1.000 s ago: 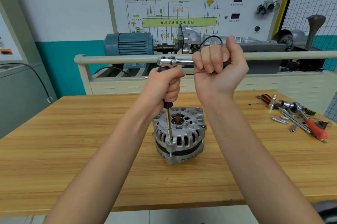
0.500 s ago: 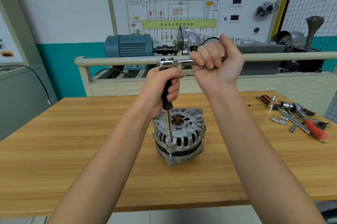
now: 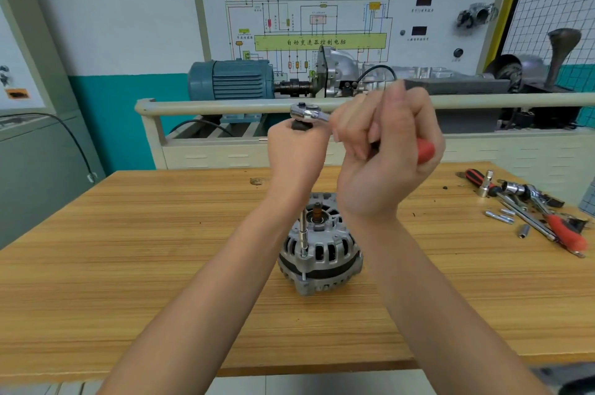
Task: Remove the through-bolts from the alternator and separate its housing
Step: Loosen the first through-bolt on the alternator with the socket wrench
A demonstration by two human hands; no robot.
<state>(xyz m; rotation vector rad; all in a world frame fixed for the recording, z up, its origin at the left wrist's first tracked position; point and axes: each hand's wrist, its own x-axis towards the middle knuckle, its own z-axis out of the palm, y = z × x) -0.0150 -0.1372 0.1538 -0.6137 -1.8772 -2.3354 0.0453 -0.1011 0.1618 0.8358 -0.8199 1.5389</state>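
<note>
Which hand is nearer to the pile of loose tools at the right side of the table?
The right hand. It holds the ratchet handle above the alternator, on the side of the loose tools. The left hand grips the extension bar farther from them.

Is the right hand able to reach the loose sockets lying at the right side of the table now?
Probably yes, but not at once. The right hand grips the ratchet handle, so it must let go first. Between it and the loose sockets only bare table shows.
</note>
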